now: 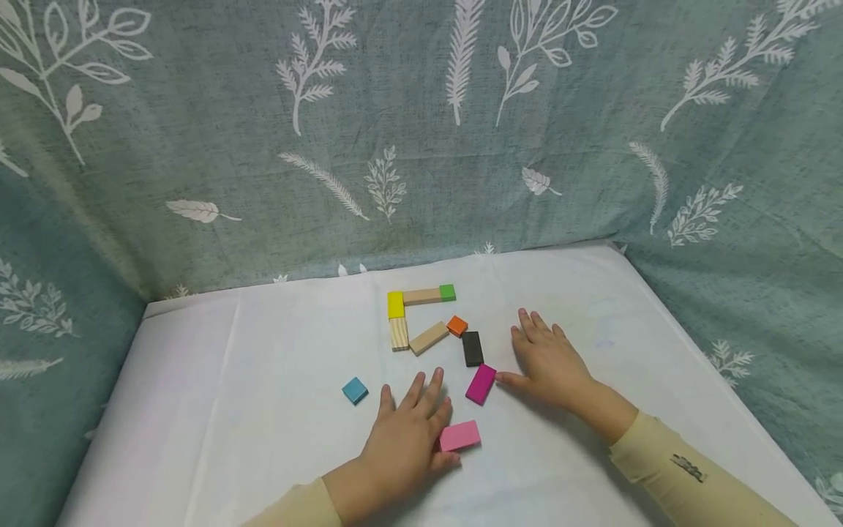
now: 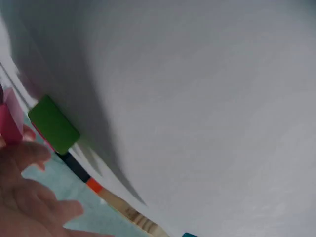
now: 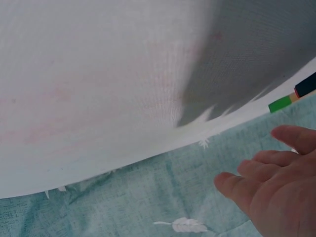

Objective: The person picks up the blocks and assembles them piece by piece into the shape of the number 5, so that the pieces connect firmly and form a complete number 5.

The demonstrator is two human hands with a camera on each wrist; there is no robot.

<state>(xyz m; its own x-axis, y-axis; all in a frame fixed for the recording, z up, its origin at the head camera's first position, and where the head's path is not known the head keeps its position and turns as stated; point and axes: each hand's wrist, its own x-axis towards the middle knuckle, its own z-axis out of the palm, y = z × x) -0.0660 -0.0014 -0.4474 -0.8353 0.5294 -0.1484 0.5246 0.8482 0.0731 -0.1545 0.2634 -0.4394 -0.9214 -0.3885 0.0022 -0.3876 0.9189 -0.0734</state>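
My left hand point(image 1: 405, 439) pinches a pink block point(image 1: 459, 436) between thumb and fingers, its other fingers spread. In the left wrist view, the pink block point(image 2: 11, 118) sits at the left edge, and a green block point(image 2: 53, 126) shows just past it; the hand hides this block from the head view. My right hand point(image 1: 549, 366) is spread open, holding nothing. Its thumb tip is right at the edge of a magenta block point(image 1: 481, 384). Near the left fingers lies a light blue block point(image 1: 355, 390).
Beyond the hands, blocks lie in a bent row on the white cloth point(image 1: 283, 366): black point(image 1: 473, 349), orange point(image 1: 457, 326), plain wood point(image 1: 429, 339), striped wood point(image 1: 399, 334), yellow point(image 1: 395, 304), another plain wood piece point(image 1: 421, 296) and small green point(image 1: 448, 293). Leaf-patterned curtains point(image 1: 421, 146) surround the table.
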